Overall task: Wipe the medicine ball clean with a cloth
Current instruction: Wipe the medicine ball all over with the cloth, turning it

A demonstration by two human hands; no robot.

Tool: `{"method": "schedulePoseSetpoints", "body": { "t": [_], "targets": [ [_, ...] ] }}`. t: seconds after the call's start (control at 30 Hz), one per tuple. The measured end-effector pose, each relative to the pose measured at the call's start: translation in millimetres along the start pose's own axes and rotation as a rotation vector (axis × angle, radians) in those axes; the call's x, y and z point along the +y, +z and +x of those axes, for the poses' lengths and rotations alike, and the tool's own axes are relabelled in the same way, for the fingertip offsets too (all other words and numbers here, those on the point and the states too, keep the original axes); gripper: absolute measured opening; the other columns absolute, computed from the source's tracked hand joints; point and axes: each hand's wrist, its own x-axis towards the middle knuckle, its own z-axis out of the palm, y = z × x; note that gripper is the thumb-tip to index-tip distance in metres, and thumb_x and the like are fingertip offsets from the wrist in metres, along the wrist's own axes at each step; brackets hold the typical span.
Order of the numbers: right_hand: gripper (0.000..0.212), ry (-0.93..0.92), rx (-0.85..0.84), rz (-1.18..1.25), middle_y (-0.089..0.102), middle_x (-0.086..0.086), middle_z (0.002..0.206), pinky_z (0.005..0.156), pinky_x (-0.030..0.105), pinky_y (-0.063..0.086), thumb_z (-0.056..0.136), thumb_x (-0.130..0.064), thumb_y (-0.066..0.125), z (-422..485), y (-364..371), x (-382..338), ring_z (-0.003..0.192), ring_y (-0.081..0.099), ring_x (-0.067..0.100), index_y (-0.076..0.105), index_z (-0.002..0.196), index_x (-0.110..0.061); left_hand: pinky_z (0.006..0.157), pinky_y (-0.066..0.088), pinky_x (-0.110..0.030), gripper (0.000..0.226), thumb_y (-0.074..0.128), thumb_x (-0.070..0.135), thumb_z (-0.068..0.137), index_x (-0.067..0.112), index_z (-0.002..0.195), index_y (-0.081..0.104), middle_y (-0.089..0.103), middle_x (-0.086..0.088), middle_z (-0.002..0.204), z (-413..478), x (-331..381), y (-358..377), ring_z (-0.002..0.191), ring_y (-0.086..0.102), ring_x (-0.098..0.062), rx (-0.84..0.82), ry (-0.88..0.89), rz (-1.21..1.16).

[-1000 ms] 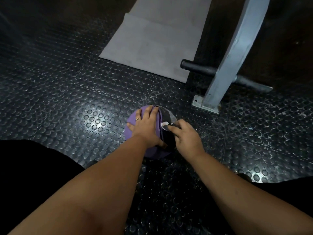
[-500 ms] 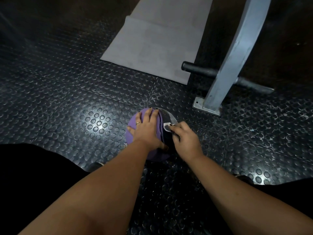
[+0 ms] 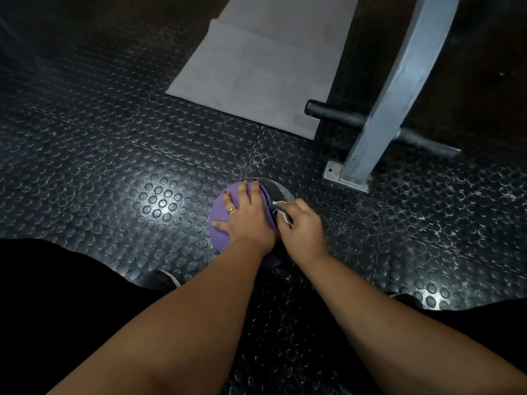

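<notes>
One ball (image 3: 220,230), purple on the side under my left grip (image 3: 248,220) and dark on the side under my right, sits on the studded floor (image 3: 114,166) between my two forearms' ends. My left grip lies flat on its purple top, fingers spread and straight, one ring (image 3: 232,209) on a finger. My right grip (image 3: 303,223), just beside the left, curls round one small pale cloth (image 3: 282,215) and presses it to the ball's dark side. Beyond both grips lie one grey mat (image 3: 256,75), one pale post (image 3: 399,81) bolted to the floor, and one black bar (image 3: 333,114) crossing behind it. Nearer me than the grips, two shoe tips show, one (image 3: 161,280) left, one (image 3: 400,297) right.
</notes>
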Motion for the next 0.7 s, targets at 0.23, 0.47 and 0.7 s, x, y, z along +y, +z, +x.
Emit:
{"method": "schedulePoseSetpoints", "body": {
  "t": [0.23,0.47,0.7],
  "targets": [
    [0.021,0.172,0.143,-0.028,0.062,0.008,0.098,0.081,0.033,0.051,0.091,-0.011,0.053,13,3,0,0.085,0.059,0.020,0.069,0.103,-0.006,0.100,0.008,-0.085,0.110,0.072,0.051,0.083,0.032,0.157,-0.007,-0.012,0.008,0.165,4,9,4,0.151,-0.013,-0.036,-0.008,-0.007,0.035],
    [0.019,0.058,0.054,-0.060,0.062,0.007,0.098,0.075,0.025,0.046,0.088,-0.010,0.057,15,0,3,0.083,0.060,0.021,0.070,0.102,-0.007,0.101,0.008,-0.084,0.117,0.076,0.048,0.077,0.033,0.157,-0.008,-0.012,0.010,0.165,1,4,3,0.152,-0.012,-0.034,-0.007,-0.019,0.008],
    [0.020,-0.036,-0.003,-0.076,0.060,0.004,0.096,0.074,0.017,0.042,0.087,-0.008,0.058,13,-2,7,0.080,0.057,0.014,0.070,0.104,-0.009,0.102,0.012,-0.083,0.123,0.080,0.049,0.072,0.033,0.157,-0.008,-0.013,0.009,0.164,0,-2,2,0.151,-0.012,-0.035,-0.017,-0.022,-0.009]
  ]
}}
